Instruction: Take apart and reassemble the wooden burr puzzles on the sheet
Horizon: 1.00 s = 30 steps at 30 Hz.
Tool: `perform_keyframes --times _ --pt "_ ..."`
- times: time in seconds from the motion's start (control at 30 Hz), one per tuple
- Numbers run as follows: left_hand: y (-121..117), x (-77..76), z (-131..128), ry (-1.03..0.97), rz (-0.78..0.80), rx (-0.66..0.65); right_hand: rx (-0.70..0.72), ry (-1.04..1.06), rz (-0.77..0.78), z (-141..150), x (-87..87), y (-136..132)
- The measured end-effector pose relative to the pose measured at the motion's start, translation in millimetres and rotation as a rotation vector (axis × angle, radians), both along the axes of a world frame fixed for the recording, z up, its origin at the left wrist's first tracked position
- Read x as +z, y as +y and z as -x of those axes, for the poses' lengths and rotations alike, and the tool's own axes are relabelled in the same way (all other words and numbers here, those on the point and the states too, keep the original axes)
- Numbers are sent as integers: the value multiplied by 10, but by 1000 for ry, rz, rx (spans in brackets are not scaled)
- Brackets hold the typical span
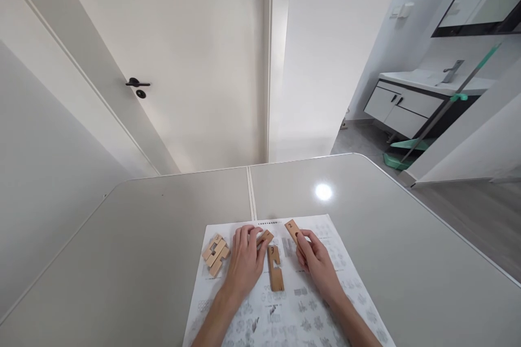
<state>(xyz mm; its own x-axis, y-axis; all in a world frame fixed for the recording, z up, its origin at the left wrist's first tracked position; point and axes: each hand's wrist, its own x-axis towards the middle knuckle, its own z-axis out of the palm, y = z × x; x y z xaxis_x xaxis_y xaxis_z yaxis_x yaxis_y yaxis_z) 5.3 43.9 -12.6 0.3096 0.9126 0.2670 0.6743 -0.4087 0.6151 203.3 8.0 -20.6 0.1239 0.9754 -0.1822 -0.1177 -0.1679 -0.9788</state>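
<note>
My right hand [319, 265] pinches a wooden puzzle piece [292, 229] marked "2", raised at a slant over the sheet. My left hand [246, 260] rests on the paper, with thumb and fingers closed about another short-looking wooden piece [266, 236], partly hidden by the fingers. Between the hands lies a notched wooden bar [276, 276] with a dark mark at its far end. To the left of my left hand sits a small cluster of notched wooden pieces [217, 254], touching one another. All of these are over a printed instruction sheet [291, 309] with small diagrams.
The sheet lies on a grey table [163, 260] with a pale seam [251, 195] and a light reflection. Beyond its far edge stands a white door [195, 54] with a black handle [137, 84]. At right are a sink cabinet [407, 103] and a green dustpan [396, 161].
</note>
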Motion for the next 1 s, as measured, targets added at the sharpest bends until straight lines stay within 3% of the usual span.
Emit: perform_keyframes --times 0.2,0.43,0.57,0.7,0.77,0.83,1.0 --pt "-131 146 -62 160 -91 -42 -4 9 -22 -14 -60 20" --pt "-238 190 -140 102 -60 -222 -59 71 -36 1 5 3" --pt "-234 215 -150 -189 211 -211 -132 72 -56 -9 47 2" --pt "-248 190 -196 -572 660 -263 -42 81 -66 -5 74 -9" --pt "-268 155 -228 -719 802 -304 3 95 -47 9 89 -20" --pt "-287 115 -261 -785 844 -302 34 105 -40 23 102 -32" --pt "-298 43 -314 -810 781 -202 53 -17 -87 37 113 -56"
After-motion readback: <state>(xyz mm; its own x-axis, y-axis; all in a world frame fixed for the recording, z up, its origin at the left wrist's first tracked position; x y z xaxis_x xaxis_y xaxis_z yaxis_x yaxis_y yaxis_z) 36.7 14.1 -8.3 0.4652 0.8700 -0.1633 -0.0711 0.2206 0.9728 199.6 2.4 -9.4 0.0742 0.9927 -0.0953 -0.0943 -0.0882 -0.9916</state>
